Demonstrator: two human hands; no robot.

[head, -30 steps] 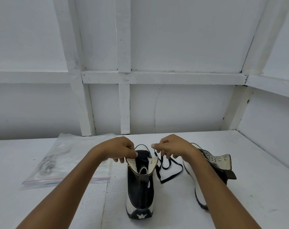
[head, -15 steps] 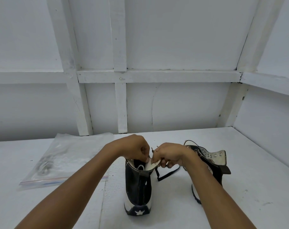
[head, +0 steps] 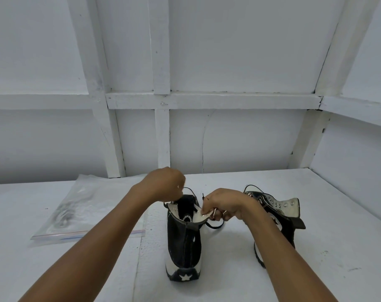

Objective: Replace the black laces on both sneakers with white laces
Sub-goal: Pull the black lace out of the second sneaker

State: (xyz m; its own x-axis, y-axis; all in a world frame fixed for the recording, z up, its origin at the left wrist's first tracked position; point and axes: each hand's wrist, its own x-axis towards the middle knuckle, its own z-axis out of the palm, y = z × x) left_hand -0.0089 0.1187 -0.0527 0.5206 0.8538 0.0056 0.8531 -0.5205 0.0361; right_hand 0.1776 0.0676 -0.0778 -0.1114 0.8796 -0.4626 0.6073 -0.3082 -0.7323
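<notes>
A black-and-white high-top sneaker (head: 183,247) stands upright in front of me, heel toward me. My right hand (head: 223,203) pinches its right collar flap by the eyelets. A black lace (head: 214,225) loops out on the table under that hand. My left hand (head: 165,184) is raised above the sneaker's left collar, fingers closed, seemingly on a thin black lace strand; motion blur hides the grip. The second sneaker (head: 278,212) lies behind my right forearm, its eyelet flap open.
A clear zip bag (head: 80,212) with dark contents lies on the white table (head: 328,258) to the left. White panelled walls close the table at the back and on the right.
My left hand has lifted up and away from the sneaker's collar. My right hand has shifted onto the right flap. The view has tilted slightly.
</notes>
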